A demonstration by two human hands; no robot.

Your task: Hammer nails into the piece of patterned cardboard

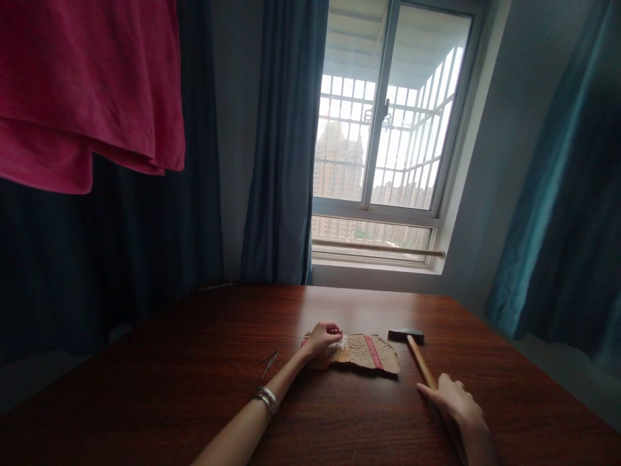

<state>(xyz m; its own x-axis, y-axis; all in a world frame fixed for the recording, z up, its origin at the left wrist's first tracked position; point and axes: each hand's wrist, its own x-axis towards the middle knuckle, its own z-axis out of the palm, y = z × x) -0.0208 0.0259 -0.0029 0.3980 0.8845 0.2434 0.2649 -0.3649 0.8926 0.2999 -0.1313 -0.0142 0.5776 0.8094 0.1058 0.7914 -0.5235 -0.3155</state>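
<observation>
My left hand (324,339), with silvery bangles at the wrist, rests at the left end of a flat tan piece (358,351) on the table. That piece is covered in small dark dots, with a red band across it and a ragged edge. The fingers of this hand are curled together, and what they pinch is too small to tell. To the right lies a hammer (420,360) with a dark head and wooden handle, its head pointing away from me. My right hand (455,400) is closed around the handle's lower part, thumb along its left side.
Thin metal pieces (270,364) lie left of my left forearm. The brown wooden table (194,375) reaches to the wall below a barred window (383,129). Blue curtains (284,162) hang at the sides, and a pink cloth (92,90) hangs at upper left.
</observation>
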